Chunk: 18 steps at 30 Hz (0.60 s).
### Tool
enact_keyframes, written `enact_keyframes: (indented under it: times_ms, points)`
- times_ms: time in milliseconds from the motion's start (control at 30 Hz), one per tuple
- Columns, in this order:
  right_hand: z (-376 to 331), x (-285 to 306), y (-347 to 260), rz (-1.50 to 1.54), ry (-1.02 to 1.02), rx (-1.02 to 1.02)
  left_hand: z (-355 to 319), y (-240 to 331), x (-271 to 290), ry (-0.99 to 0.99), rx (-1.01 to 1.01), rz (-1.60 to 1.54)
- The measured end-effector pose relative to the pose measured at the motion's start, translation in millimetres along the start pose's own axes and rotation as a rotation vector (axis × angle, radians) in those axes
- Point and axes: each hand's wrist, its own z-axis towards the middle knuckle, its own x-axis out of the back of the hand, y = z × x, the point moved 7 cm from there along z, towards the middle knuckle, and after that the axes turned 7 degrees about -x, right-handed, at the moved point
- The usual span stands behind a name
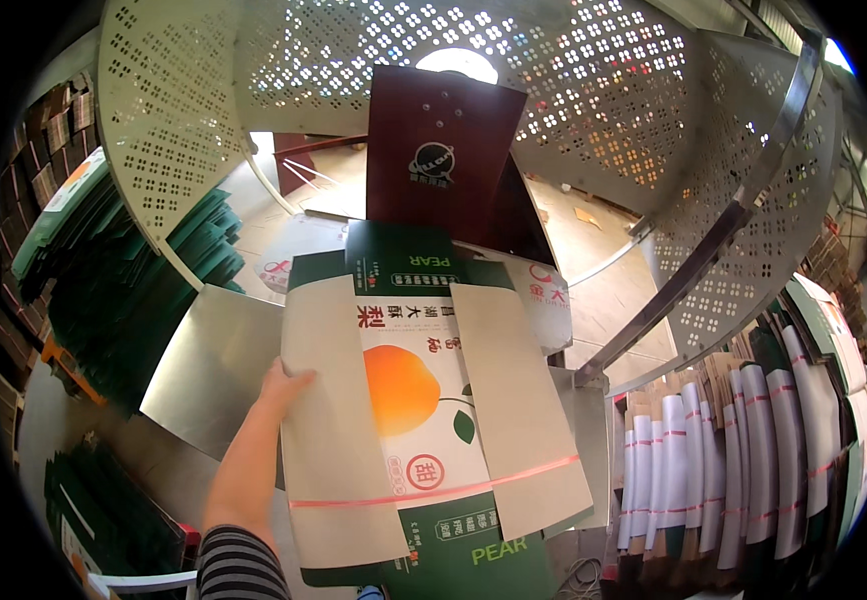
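Note:
A bundle of flat, folded cardboard cartons [415,390] lies before me, white and green with an orange pear printed in the middle. Pale cardboard flaps cover both its sides, and a pink strap [433,495] runs across its near part. My left hand [288,388] grips the bundle's left edge, thumb on top and the other fingers hidden beneath. A striped sleeve covers that forearm. No part of my right hand shows. Just past the bundle stands a dark red machine panel [443,150] with a round emblem.
Perforated metal guards [593,90] curve around the machine, and a steel rail [673,280] slopes down at right. A shiny metal plate [208,370] sits left of the bundle. Stacks of green cartons [123,290] stand at left; strapped white bundles [703,460] stand at right.

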Motion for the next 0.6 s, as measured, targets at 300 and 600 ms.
enact_keyframes:
  times_ms: [300,600]
  points:
    - [-32,2,8,-0.085,-0.065,0.004,-51,-32,-7,-0.010,-0.055,0.096]
    - [-22,115,-108,-0.243,0.855,0.513,-73,-21,-4,0.046,-0.052,0.150]
